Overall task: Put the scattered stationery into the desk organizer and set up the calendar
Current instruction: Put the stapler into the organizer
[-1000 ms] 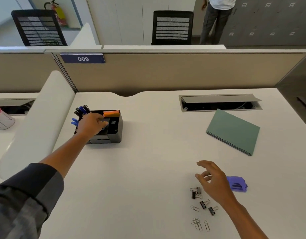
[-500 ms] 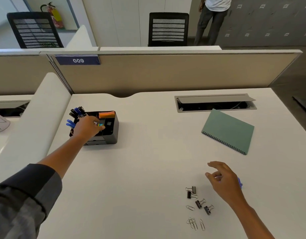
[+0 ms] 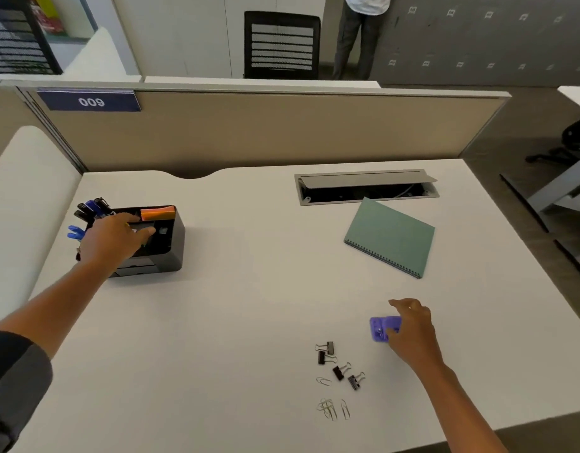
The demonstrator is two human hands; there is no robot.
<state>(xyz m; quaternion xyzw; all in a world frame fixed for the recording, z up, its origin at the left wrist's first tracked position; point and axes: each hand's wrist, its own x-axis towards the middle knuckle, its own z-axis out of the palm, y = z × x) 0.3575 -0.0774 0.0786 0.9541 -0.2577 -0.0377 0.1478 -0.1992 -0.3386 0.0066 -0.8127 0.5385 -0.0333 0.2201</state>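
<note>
Nearest me, loose paper clips (image 3: 331, 407) and four black binder clips (image 3: 339, 366) lay on the white desk (image 3: 249, 322), untouched. Just beyond them my right hand (image 3: 412, 328) had closed its fingers around the small purple stapler (image 3: 384, 327); a second before it was only hovering open beside it, with the stapler lying to its right. Now the thing sat gripped at my fingertips, turned over toward the left, so I judged it ready to travel to the organizer.

Farther off on the left, my left hand (image 3: 117, 238) had stayed over the black desk organizer (image 3: 161, 243), fingers partly curled above its middle compartment. Whether they held anything, I could not tell. The organizer's back left slot held dark and blue pens (image 3: 94, 207), an orange block (image 3: 157, 213) lay across its rear, and blue handles (image 3: 74, 232) stuck out beside it.

Beyond, on the right, the green spiral-bound calendar (image 3: 390, 237) lay flat, not yet set up, near the open cable tray (image 3: 367, 188).
</note>
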